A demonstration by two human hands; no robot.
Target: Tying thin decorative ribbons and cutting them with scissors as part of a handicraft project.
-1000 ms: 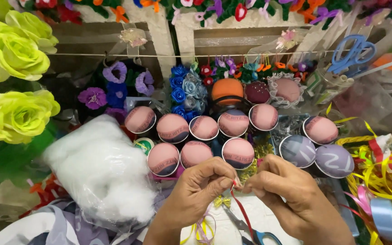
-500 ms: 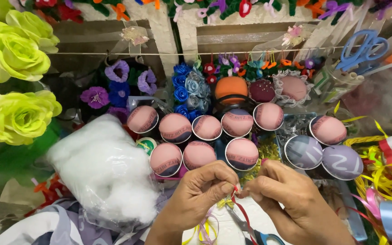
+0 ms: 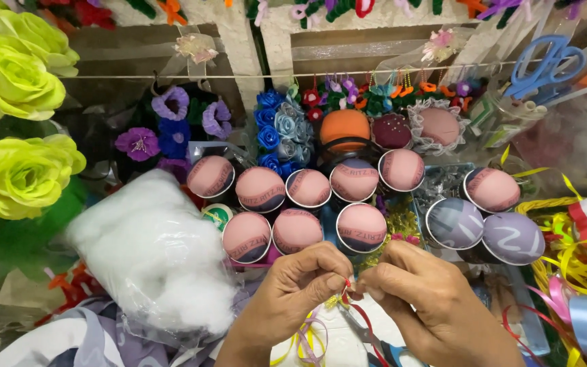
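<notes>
Head view, left to right: yellow-green fabric roses [image 3: 15, 177], a bag of white stuffing [image 3: 154, 255], then the left hand [image 3: 290, 289] and right hand [image 3: 422, 299] — fingertips pinched together on a thin red ribbon [image 3: 368, 329] — below pink padded balls [image 3: 307, 211]; yellow ribbons [image 3: 579, 265] far right.

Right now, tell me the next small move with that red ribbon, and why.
Probably draw the red ribbon snug between the fingertips. Both the left hand and right hand pinch it at one spot, its tail hanging loose below them.
</notes>
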